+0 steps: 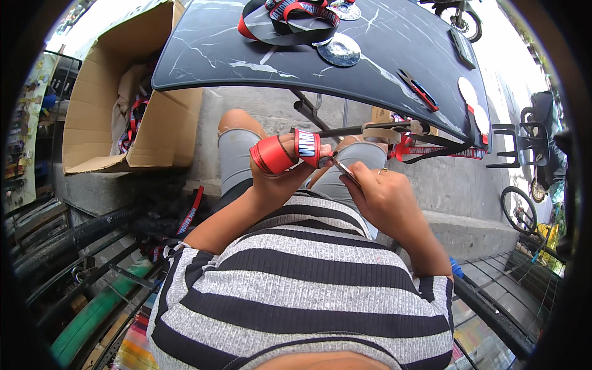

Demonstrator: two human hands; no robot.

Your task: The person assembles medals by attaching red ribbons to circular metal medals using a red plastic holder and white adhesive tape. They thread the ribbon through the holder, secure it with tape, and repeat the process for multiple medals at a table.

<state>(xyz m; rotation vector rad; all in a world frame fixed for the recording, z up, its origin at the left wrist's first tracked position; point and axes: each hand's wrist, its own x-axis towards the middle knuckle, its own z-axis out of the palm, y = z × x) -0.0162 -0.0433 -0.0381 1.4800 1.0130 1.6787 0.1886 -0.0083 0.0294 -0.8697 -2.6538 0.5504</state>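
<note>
My left hand [285, 176] is wrapped in a red ribbon lanyard [275, 154] wound around the fingers, and it grips that ribbon above my lap. My right hand [381, 192] pinches a small silver metal piece [343, 169] at the ribbon's end, close against the left fingers. Both hands sit over my knees, just below the edge of a dark marble-patterned table [203, 55].
On the table lie more red and black lanyards [290, 18], a round medal [338, 50], red-handled pliers [418, 90], white discs [467, 91] and a phone [462, 48]. A cardboard box [98, 117] with lanyards stands at left. Another lanyard [431, 148] hangs under the table. Bicycles stand at right.
</note>
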